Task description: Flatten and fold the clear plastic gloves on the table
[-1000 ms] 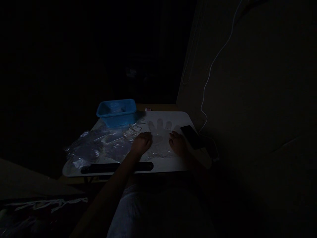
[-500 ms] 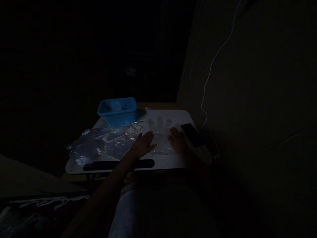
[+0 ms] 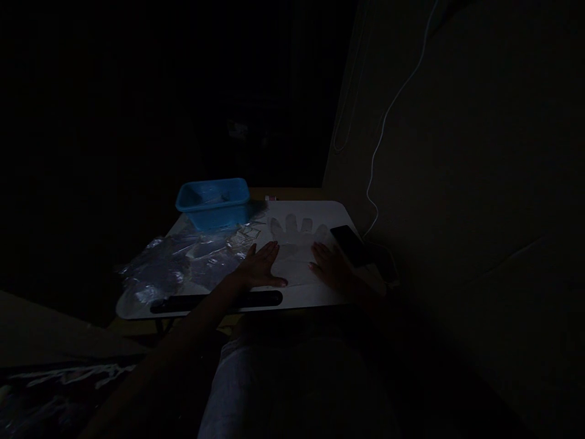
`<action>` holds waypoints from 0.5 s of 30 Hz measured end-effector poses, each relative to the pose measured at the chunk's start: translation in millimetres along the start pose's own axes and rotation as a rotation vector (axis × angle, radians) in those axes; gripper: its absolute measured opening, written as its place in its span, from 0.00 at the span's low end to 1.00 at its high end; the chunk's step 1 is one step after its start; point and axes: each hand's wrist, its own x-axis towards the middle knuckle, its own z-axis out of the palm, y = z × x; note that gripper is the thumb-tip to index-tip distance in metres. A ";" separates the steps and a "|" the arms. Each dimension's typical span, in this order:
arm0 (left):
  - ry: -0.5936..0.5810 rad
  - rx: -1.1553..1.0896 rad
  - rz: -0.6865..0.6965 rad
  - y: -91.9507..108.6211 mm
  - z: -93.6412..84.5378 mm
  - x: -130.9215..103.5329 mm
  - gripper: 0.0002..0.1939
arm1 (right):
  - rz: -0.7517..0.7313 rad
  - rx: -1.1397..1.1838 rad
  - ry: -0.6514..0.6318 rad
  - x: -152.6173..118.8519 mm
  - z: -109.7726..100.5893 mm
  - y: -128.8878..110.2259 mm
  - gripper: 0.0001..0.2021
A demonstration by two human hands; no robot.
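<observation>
A clear plastic disposable glove [image 3: 295, 244] lies flat on the small white table [image 3: 315, 210], its fingers pointing to the far edge. My left hand [image 3: 260, 266] rests at the glove's left side, fingers stretched out and thumb spread to the right. On the other side lies my right hand [image 3: 329, 266], palm down with its fingers extended near the glove's right edge. Neither hand grips anything. Dim light makes it hard to tell how much of the glove each hand covers.
Crumpled clear plastic [image 3: 159, 268] covers the table's left part. Behind it stands a blue basket [image 3: 212, 207] with something clear inside. A dark phone [image 3: 351, 245] lies at the right edge, near a white cable [image 3: 377, 146]. A black slot [image 3: 260, 299] runs along the front edge.
Both hands have moved slightly apart and toward me, and my left thumb is spread wider. The glove now looks flatter between them. The whole view has shifted slightly.
</observation>
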 end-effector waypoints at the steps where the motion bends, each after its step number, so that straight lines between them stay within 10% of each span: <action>1: -0.006 -0.002 0.003 -0.2 -0.4 0.2 0.55 | 0.007 -0.007 -0.003 0.3 -0.5 -0.3 0.24; 15: 0.005 -0.001 0.015 -2.1 1.0 0.3 0.56 | 0.039 -0.047 0.019 -1.4 4.7 0.8 0.27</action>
